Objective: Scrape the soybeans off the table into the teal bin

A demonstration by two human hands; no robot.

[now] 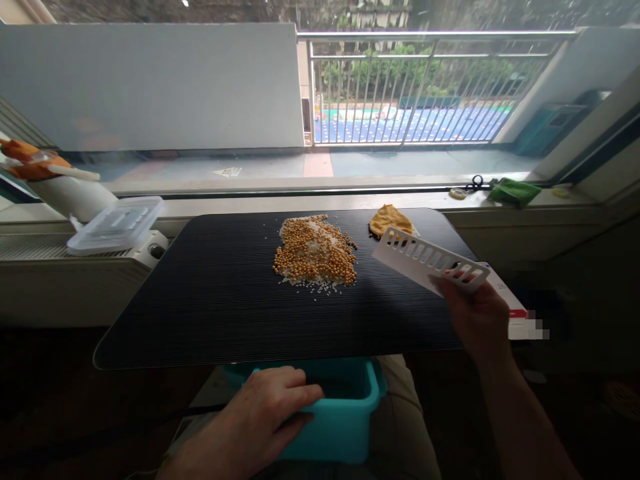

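My right hand (475, 310) is closed around one end of a white plastic strip with a row of slots (415, 260), held tilted above the right side of the black table. My left hand (273, 407) grips the near rim of a turquoise plastic bin (340, 427) that stands at my lap below the table's front edge. The bin's inside is dark, so its contents cannot be made out. A heap of yellow beans (320, 253), which look like soybeans, lies mixed with white grains on the table, apart from both hands. Loose white grains (320, 288) are scattered along its near side.
A folded yellow cloth (390, 220) lies at the far right of the black table (200, 307). A printed card (515, 313) is at the right edge. On the sill are a green cloth (515, 191) and scissors (475, 183). A clear plastic lid (117, 223) rests on the radiator.
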